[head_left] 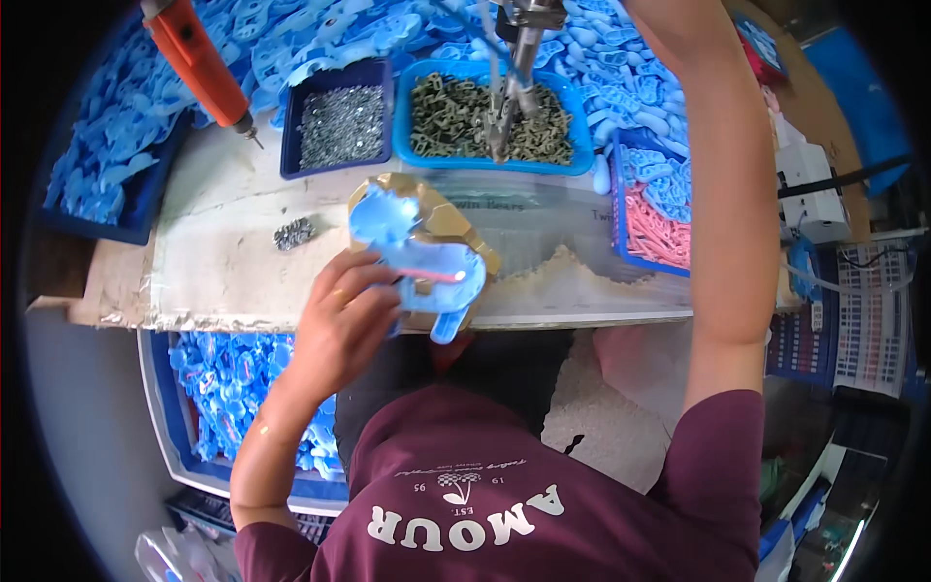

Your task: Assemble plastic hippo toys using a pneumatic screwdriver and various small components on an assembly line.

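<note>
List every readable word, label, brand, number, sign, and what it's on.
Won't transcribe wording; locations only:
Maroon shirt: large white arched letters, readable; smaller lines and numbers around a flower print.
Benchtop: dark print beside the gold holder, readable; another by the blue bin, cut off.
White gridded object: marks too small.

Before me, the blue shell [446, 264] looks like smooth, glossy plastic. Far left, my screwdriver [199, 66] has a plastic-looking orange body and metal bit [257, 143]; shiny metal screws [341, 121] fill a plastic tray [335, 169]. My T-shirt [402, 446] is matt cloth; the worktop's torn covering [572, 276] looks papery.
</note>
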A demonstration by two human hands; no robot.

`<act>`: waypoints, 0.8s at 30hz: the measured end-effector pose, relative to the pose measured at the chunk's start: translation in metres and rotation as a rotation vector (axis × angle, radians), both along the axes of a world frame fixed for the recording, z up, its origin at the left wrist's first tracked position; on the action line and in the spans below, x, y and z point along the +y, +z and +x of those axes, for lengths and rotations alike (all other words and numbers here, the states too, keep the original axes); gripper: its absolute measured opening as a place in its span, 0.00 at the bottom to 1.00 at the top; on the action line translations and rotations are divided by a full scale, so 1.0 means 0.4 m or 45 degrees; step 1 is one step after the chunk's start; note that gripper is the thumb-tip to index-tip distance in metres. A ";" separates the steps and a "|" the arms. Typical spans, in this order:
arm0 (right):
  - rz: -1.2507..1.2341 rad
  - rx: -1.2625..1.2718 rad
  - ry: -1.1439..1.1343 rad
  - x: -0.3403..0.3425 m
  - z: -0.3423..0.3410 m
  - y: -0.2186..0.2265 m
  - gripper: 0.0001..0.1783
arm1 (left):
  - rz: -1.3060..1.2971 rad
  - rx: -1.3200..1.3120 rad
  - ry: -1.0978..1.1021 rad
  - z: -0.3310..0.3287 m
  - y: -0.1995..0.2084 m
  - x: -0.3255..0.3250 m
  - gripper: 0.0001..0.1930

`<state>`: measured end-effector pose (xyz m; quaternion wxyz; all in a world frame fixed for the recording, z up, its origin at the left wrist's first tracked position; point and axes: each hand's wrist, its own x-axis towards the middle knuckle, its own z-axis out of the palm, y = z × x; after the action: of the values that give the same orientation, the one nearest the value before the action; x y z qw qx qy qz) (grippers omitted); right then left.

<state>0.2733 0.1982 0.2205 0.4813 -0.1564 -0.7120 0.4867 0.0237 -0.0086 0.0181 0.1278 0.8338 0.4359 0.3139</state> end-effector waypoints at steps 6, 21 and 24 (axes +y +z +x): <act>0.269 -1.045 -0.706 0.109 0.424 -0.274 0.11 | -0.716 0.127 0.104 -0.238 0.262 -0.156 0.11; 0.641 -1.842 -0.870 0.022 0.565 -0.540 0.21 | -0.555 0.411 0.053 -0.101 0.196 -0.085 0.22; 0.694 -1.861 -0.898 0.025 0.574 -0.521 0.22 | -0.423 0.342 -0.178 -0.016 0.172 -0.034 0.21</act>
<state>0.5028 0.2082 0.0122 0.0454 -0.5221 -0.8454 -0.1030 0.0173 -0.0223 0.0868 0.2254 0.8638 0.4359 0.1144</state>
